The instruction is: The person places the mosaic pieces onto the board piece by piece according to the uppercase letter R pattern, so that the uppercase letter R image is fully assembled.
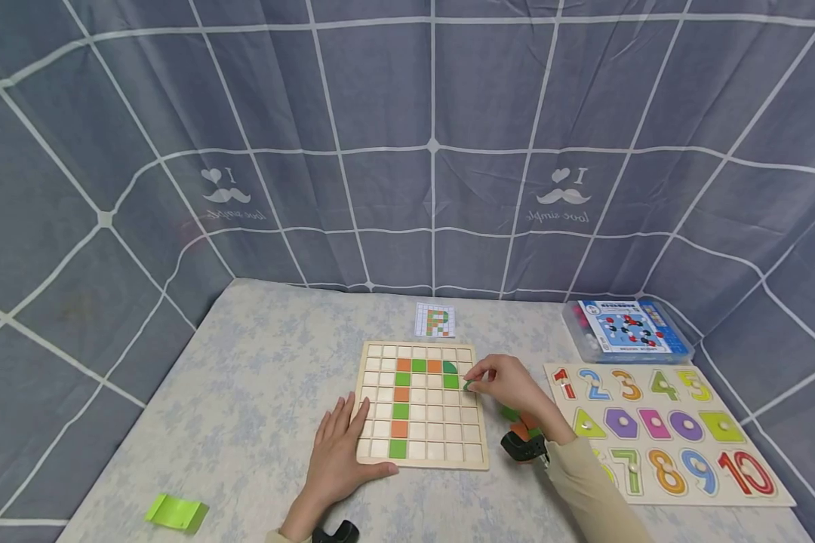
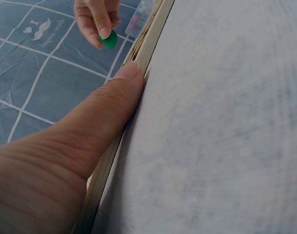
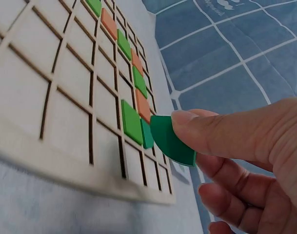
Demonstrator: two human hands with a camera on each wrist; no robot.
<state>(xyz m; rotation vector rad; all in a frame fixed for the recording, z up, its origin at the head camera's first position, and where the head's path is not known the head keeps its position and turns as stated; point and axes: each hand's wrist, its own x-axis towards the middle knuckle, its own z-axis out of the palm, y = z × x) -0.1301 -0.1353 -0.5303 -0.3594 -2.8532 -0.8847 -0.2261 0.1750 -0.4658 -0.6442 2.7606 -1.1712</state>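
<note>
A wooden grid board [image 1: 446, 430] lies mid-table, with orange and light green square tiles set in a column and along a row near its top. A dark green quarter-round tile [image 1: 450, 367] sits at that row's right end. My right hand [image 1: 505, 386] pinches another dark green quarter-round tile [image 3: 170, 140] between thumb and finger, above the board's right side. With fingers spread and straight, my left hand [image 1: 339, 452] rests against the board's left lower corner; its thumb [image 2: 104, 109] presses along the frame's edge.
Behind the board lies a pattern card [image 1: 435, 320] showing an R-like figure. Loose green and orange tiles [image 1: 521, 427] lie under my right wrist. To the right are a number-and-shape puzzle board [image 1: 672, 445] and a plastic case [image 1: 628, 332]. A light green holder [image 1: 176, 513] sits at front left.
</note>
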